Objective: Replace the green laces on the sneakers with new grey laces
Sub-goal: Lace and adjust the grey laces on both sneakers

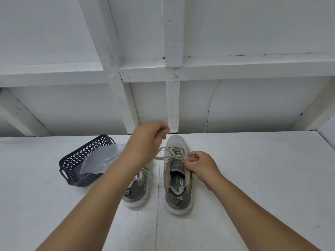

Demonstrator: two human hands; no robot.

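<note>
Your left hand [148, 136] pulls a pale lace [164, 156] out sideways from the right sneaker [176, 171] while your right hand [197, 164] pinches its eyelets, so unlacing looks barely begun.

Grey sneakers [177, 176], navy lattice-patterned basket [79, 160]

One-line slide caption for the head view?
Left hand pulls lace from right sneaker; right hand pinches at eyelets.

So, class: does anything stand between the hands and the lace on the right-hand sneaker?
Nothing visible does. The left hand pulls the lace out sideways, and the right hand pinches it at the eyelets of the right-hand sneaker.
</note>
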